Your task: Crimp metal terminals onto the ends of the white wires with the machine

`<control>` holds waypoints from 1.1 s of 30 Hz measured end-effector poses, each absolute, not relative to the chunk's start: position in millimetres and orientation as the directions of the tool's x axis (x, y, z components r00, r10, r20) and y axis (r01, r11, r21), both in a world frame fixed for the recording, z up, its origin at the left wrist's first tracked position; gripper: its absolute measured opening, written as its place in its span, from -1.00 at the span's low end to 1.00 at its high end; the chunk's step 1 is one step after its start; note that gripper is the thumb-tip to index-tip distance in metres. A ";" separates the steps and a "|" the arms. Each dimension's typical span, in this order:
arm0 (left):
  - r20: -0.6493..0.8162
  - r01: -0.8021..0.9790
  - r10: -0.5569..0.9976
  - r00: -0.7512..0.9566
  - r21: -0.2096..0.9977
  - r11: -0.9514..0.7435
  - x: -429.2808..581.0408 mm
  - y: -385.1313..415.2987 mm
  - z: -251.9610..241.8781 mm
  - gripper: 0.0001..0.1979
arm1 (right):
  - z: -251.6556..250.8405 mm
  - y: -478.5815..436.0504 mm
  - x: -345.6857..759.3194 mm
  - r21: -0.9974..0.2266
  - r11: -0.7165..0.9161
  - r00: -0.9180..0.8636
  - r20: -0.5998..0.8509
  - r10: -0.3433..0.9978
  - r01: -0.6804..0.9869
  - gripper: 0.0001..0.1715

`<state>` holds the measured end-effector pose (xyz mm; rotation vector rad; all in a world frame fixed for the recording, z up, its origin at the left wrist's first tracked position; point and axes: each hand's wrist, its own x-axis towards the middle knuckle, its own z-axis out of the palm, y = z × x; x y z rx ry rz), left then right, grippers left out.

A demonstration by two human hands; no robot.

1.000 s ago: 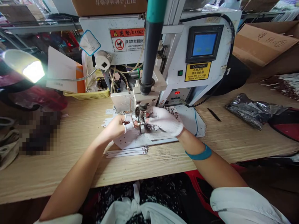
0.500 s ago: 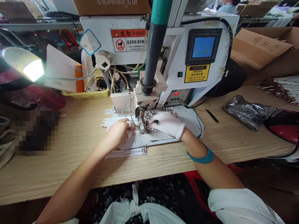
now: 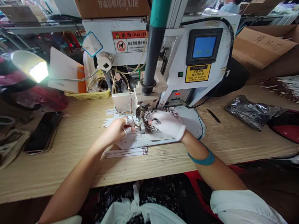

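Left hand (image 3: 112,133) at 9 o'clock from the machine head (image 3: 143,104), taped fingers (image 3: 127,131) closed on white strips (image 3: 109,123) running under it. Gloved right hand (image 3: 167,125) at 3 o'clock, fingers (image 3: 154,123) pinching a small dark tool (image 3: 157,120), maybe tweezers, over a speckled sheet (image 3: 161,115). All that on a white mat (image 3: 189,123) on the wooden table (image 3: 70,174), with a phone (image 3: 43,131) off at 9 o'clock and a black blade (image 3: 213,115) at 3 o'clock.

Logged on the pale wood-grain workbench (image 3: 58,177): one smartphone (image 3: 43,131) beside crumpled cloth (image 3: 11,146) at left, a white work mat (image 3: 191,124) at centre with loose white strips (image 3: 126,152) just in front, one slim black tool (image 3: 213,115) and a crumpled black foil bag (image 3: 251,113) at right.
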<state>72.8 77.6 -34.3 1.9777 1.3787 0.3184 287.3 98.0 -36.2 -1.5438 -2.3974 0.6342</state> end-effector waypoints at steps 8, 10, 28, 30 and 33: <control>-0.234 0.470 0.896 0.378 0.882 0.033 77.4 82.9 -39.8 -0.72 | -44.9 102.2 278.4 -0.969 -0.216 -0.431 -0.245 0.868 0.117 -0.84; -0.228 0.415 0.898 0.376 0.908 0.056 78.2 84.7 -41.2 -0.74 | -47.6 101.9 275.1 -0.969 -0.230 -0.441 -0.246 0.863 0.091 -0.81; -0.223 0.325 0.897 0.381 0.941 0.095 80.1 89.2 -47.4 -0.78 | -41.8 99.4 268.0 -0.956 -0.235 -0.440 -0.289 0.850 0.174 -0.83; -0.229 0.308 0.896 0.380 0.945 0.111 80.7 89.2 -47.5 -0.75 | -41.1 99.2 268.0 -0.954 -0.249 -0.429 -0.297 0.853 0.164 -0.84; -0.232 0.292 0.896 0.379 0.949 0.123 81.2 89.4 -47.3 -0.74 | -42.0 99.4 268.7 -0.953 -0.266 -0.427 -0.302 0.852 0.143 -0.81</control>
